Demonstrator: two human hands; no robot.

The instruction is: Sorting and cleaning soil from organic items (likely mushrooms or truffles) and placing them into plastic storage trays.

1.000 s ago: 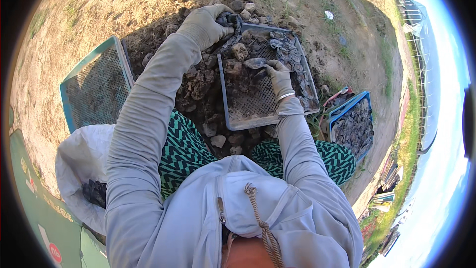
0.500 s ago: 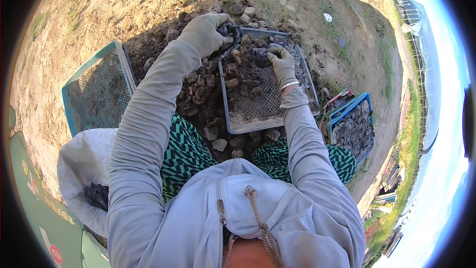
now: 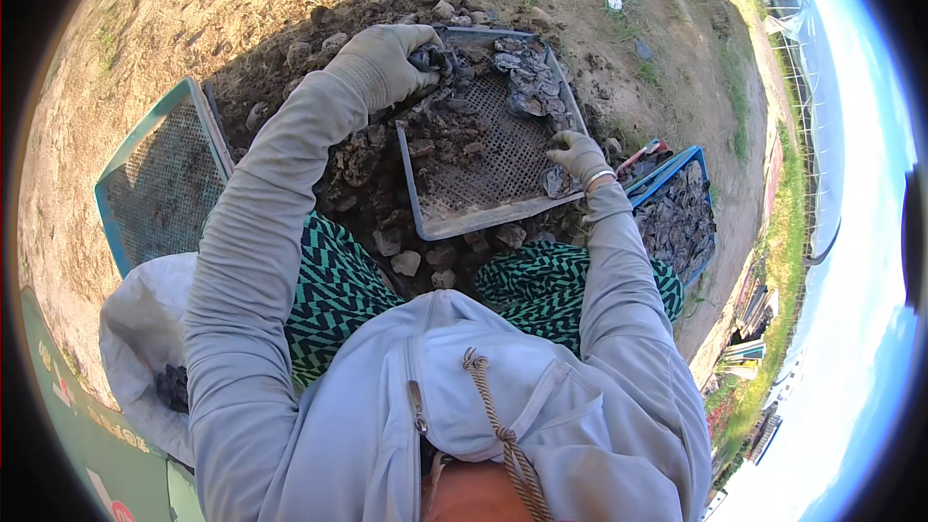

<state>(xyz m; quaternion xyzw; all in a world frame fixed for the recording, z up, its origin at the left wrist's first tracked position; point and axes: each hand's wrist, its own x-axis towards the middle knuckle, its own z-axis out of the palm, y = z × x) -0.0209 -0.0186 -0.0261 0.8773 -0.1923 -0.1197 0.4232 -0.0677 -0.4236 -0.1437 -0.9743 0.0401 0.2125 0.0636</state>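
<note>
A worker's gloved left hand gripped a dark clump between thumb and fingers at the upper-left corner of a gray mesh tray. The gloved right hand was at the right edge, toward the lower-right corner, fingers bent — whether they pinched anything could not be told. Dark flat pieces lay inside the upper-right corner, brown clods along the left edge — with a teal-rimmed tray standing farther left.
</note>
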